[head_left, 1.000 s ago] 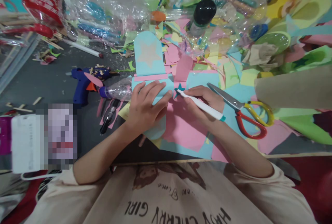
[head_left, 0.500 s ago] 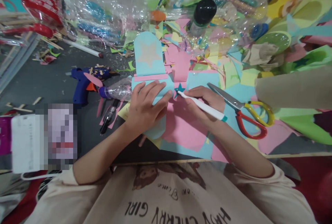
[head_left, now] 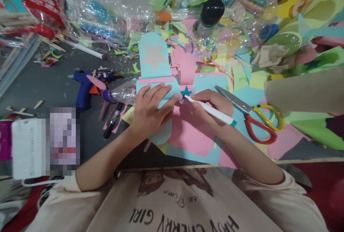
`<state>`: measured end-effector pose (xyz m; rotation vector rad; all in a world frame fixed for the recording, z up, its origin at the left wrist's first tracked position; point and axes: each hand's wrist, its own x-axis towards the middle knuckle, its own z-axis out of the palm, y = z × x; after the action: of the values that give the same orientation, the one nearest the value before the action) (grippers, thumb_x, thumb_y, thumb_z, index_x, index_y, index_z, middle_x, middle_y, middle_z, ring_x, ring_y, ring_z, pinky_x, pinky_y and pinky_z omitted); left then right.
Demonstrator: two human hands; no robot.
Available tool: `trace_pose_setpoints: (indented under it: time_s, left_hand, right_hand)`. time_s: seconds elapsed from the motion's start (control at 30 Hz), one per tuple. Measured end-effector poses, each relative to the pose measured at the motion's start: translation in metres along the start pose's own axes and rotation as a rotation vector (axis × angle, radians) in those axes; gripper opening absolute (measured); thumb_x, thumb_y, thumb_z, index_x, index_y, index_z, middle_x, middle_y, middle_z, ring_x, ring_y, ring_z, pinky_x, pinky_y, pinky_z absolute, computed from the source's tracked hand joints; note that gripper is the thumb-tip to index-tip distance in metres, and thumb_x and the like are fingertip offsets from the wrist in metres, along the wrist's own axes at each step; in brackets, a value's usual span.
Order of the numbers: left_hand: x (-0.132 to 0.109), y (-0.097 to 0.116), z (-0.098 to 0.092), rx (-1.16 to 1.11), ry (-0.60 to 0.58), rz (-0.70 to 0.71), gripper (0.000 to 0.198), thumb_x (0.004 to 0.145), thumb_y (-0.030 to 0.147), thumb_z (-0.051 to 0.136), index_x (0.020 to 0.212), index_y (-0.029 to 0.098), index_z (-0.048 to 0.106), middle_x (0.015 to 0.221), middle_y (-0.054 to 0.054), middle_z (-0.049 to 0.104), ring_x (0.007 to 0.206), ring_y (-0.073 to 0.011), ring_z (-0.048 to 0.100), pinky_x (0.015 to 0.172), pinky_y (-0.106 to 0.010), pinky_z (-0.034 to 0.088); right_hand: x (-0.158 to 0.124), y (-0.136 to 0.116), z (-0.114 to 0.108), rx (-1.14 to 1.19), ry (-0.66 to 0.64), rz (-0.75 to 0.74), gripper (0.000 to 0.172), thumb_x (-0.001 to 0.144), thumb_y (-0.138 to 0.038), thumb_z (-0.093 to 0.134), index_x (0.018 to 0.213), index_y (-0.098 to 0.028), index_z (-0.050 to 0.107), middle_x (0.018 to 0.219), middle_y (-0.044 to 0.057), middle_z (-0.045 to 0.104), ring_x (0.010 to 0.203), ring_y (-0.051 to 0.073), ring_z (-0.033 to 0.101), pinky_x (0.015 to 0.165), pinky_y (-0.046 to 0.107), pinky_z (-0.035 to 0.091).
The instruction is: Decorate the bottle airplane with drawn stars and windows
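Note:
A clear plastic bottle (head_left: 122,93) lies on its side, wrapped in light blue paper, with a purple cap and a pink paper propeller (head_left: 96,82). Across the wrapped part rests my left hand (head_left: 153,108), palm down, fingers apart. An upright blue paper flap (head_left: 154,56) with a beige star stands behind it. My right hand (head_left: 215,108) pinches a white marker (head_left: 211,110) with a teal end. The marker's tip touches a teal star (head_left: 186,93) on a pink paper band at the bottle's middle. Pink paper (head_left: 188,131) lies beneath both hands.
Open scissors (head_left: 251,112) with red and yellow handles lie right of my right hand. A blue glue gun (head_left: 86,85) and a black pen (head_left: 113,121) are on the left. Paper scraps and clear plastic (head_left: 107,17) cover the back. The table edge is near my body.
More of the star's lower left is coloured teal. A lower propeller blade looks narrower, as if turned a little. Both hands stay almost where they were.

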<state>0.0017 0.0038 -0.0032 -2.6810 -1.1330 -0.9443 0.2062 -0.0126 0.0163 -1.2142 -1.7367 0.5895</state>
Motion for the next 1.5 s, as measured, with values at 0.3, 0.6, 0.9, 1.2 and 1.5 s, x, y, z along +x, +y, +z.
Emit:
trace_pose_setpoints:
  time_s: [0.3, 0.6, 0.9, 1.2, 1.5]
  left_hand:
    - [-0.002, -0.001, -0.001, -0.055, -0.059, -0.039, 0.033, 0.091, 0.019, 0.057, 0.123, 0.028, 0.057, 0.128, -0.008, 0.065, 0.123, -0.0248, 0.058, 0.105, -0.046, 0.039]
    - [-0.001, -0.001, -0.001, 0.002, -0.037, -0.009, 0.028, 0.091, 0.020, 0.056, 0.119, 0.025, 0.058, 0.126, -0.008, 0.067, 0.121, -0.0230, 0.060, 0.103, -0.044, 0.041]
    - [-0.001, -0.003, -0.002, 0.017, -0.093, -0.027, 0.030, 0.091, 0.021, 0.055, 0.120, 0.029, 0.061, 0.129, -0.007, 0.066, 0.121, -0.0241, 0.060, 0.104, -0.047, 0.042]
    - [-0.002, -0.003, -0.001, -0.040, -0.065, -0.036, 0.031, 0.091, 0.021, 0.057, 0.122, 0.028, 0.058, 0.130, -0.008, 0.065, 0.123, -0.0240, 0.058, 0.105, -0.046, 0.040]
    - [-0.002, -0.002, -0.001, -0.047, -0.041, -0.024, 0.033, 0.091, 0.019, 0.058, 0.123, 0.026, 0.057, 0.129, -0.009, 0.065, 0.122, -0.0249, 0.058, 0.106, -0.045, 0.039]
  right_hand:
    - [0.001, -0.002, -0.002, 0.001, -0.026, 0.022, 0.006, 0.090, -0.026, 0.060, 0.087, -0.025, 0.066, 0.078, 0.000, 0.073, 0.070, 0.016, 0.069, 0.062, 0.029, 0.056]
    - [-0.001, 0.007, -0.007, 0.059, 0.100, -0.055, 0.007, 0.088, -0.028, 0.063, 0.083, -0.024, 0.067, 0.070, 0.000, 0.068, 0.060, 0.016, 0.062, 0.053, 0.029, 0.048]
    - [-0.005, 0.010, -0.003, 0.012, 0.020, -0.064, 0.005, 0.088, -0.022, 0.062, 0.086, -0.025, 0.065, 0.073, 0.000, 0.069, 0.063, 0.016, 0.064, 0.057, 0.030, 0.051]
    - [-0.004, 0.009, -0.004, 0.004, 0.002, -0.071, 0.007, 0.089, -0.020, 0.060, 0.088, -0.026, 0.064, 0.074, 0.001, 0.068, 0.064, 0.017, 0.064, 0.058, 0.032, 0.053]
    - [-0.005, 0.009, -0.005, -0.026, -0.009, -0.043, 0.007, 0.090, -0.026, 0.059, 0.085, -0.027, 0.063, 0.074, 0.000, 0.069, 0.065, 0.015, 0.064, 0.059, 0.030, 0.053]
